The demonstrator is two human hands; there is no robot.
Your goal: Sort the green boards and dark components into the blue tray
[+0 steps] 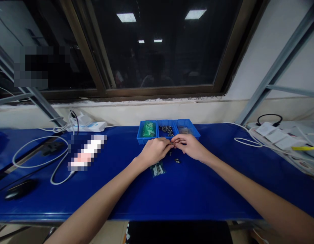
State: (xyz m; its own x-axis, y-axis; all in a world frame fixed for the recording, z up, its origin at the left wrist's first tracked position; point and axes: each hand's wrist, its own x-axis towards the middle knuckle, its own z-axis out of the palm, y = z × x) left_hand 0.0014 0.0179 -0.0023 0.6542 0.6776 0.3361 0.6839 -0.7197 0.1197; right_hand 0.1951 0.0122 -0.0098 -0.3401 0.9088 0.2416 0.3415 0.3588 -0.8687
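My left hand (pixel 155 149) and my right hand (pixel 188 145) meet fingertip to fingertip just in front of the blue parts bins (pixel 147 139). Both are closed in a pinch around a tiny object, too small to name. Below the fingers, a few small screws (pixel 177 160) lie loose on the table. A clear plastic bag of silvery screws (pixel 158 170) rests under my left wrist, partly covered by it. Of the three bins, the left one holds green packets (pixel 149 129), the middle one dark metal screws (pixel 167 130), and the right one a clear bag (pixel 184 130).
A blue table (pixel 197 196) runs along a wall below a dark window. At left are a black mouse (pixel 21 189), a white cable (pixel 54 179), a blurred-out object and a power strip (pixel 93 126). White adapters (pixel 281 137) and cables lie at right. Metal posts (pixel 265 81) rise on either side.
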